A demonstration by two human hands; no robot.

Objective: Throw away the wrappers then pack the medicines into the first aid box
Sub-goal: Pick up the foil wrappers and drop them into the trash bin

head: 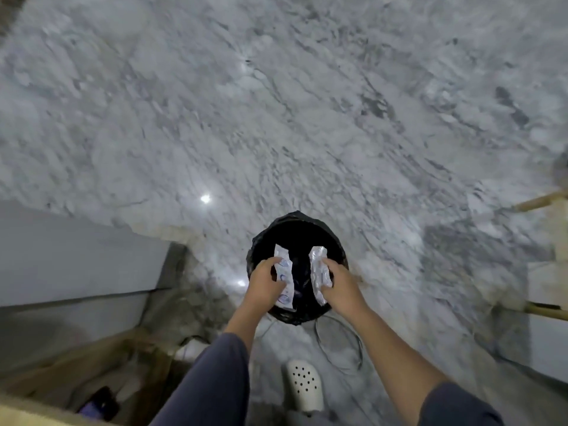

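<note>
Your left hand [264, 279] and right hand [339, 282] are both out in front of you, over the round bin lined with a black plastic bag [295, 229], which stands on the grey-white marbled stone floor [276, 103]. Left hand is closed around a flat white wrapper strip with blue print [284, 272]; thumb and fingers pinch it about mid-length, so both ends stick out past the hand, one end toward the far side of the bin mouth, the other toward you. Right hand is closed around a crinkled silvery foil wrapper strip [318, 272], gripped the same way along its side, top end standing free above the fingers. Both wrappers sit over the bin opening, side by side, apart from each other, dark bag interior showing between them. Neither is released.

Your forearms are bare, dark blue sleeves [215, 379] pushed up near the elbows. A white perforated clog [302, 384] shows between your arms at the bottom, toe pointing toward the bin. A thin dark cable [344, 342] loops on the floor just on the near side of the bin, under your right forearm. Grey wall panel [61, 256] at left, with a brownish shadowed corner below it; contents there too blurred to tell. Pale wooden furniture legs [541, 201] at the right edge. Ceiling light reflections dot the floor left of the bin.
</note>
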